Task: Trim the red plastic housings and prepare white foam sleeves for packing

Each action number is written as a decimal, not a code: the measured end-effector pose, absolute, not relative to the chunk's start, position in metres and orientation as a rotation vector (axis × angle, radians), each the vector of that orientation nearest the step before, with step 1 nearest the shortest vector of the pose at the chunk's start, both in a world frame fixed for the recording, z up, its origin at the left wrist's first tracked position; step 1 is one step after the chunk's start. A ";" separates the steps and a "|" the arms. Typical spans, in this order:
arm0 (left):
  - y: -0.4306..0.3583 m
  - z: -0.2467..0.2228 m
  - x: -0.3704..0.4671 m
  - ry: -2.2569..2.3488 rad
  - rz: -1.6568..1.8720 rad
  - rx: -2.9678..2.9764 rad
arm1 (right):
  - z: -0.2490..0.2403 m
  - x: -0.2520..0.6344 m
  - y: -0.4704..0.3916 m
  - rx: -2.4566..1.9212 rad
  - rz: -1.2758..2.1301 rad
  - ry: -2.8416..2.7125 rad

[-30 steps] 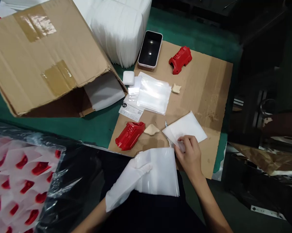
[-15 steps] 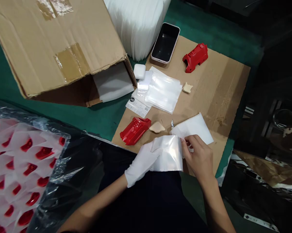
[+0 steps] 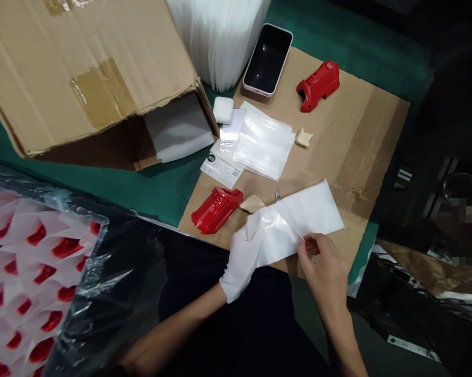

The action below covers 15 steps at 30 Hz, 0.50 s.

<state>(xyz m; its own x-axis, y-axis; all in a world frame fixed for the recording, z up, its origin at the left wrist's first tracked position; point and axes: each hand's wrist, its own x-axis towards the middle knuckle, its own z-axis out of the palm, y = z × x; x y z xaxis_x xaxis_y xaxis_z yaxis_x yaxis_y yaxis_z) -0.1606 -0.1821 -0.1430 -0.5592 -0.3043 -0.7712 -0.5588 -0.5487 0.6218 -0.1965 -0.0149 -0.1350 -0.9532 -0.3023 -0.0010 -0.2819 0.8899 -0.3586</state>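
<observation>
My left hand [image 3: 244, 256], in a white glove, is closed on the left side of a clear plastic bag [image 3: 277, 238]. The bare fingertips of my right hand [image 3: 325, 264] pinch the bag's right edge. Behind and to the right, a white foam pouch [image 3: 322, 205] lies on the cardboard sheet, partly overlapped by the bag. A small blade tip [image 3: 277, 194] pokes out at the pouch's upper left. Left of my hands rest a red plastic shell [image 3: 216, 211] and a beige piece [image 3: 252, 203], which is partly covered by the bag.
Farther back on the cardboard [image 3: 349, 136] are a second red shell [image 3: 319, 86], another beige piece [image 3: 303, 137], clear bags [image 3: 263, 144], a label card [image 3: 221, 170] and a phone-like device [image 3: 268, 60]. A large carton [image 3: 82, 68] stands left, above a bin of wrapped red parts [image 3: 35, 277].
The plastic bag has turned and shifted up and right, now overlapping the foam pouch. My left hand has moved right, and my right hand slightly down, still pinching the edge.
</observation>
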 end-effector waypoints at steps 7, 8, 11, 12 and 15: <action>-0.180 -0.143 -0.160 1.423 2.296 -1.368 | -0.134 -0.182 -0.019 -0.437 -0.681 3.016; -0.180 -0.142 -0.159 1.422 2.306 -1.363 | -0.134 -0.180 -0.020 -0.451 -0.698 3.020; -0.182 -0.139 -0.158 1.435 2.322 -1.371 | -0.135 -0.180 -0.018 -0.605 -0.705 2.986; -0.183 -0.138 -0.158 1.441 2.318 -1.383 | -0.135 -0.183 -0.016 -0.689 -0.682 2.949; -0.186 -0.138 -0.160 1.493 2.286 -1.408 | -0.135 -0.196 -0.005 -0.995 -0.537 2.817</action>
<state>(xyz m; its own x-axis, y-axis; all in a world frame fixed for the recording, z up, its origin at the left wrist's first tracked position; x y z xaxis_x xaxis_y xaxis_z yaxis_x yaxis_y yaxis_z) -0.1597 -0.1861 -0.1380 -0.5780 -0.3934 -0.7149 -0.4965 -0.5256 0.6908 -0.1962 -0.0053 -0.1350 -0.7802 -0.6253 0.0172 -0.5878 0.7234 -0.3622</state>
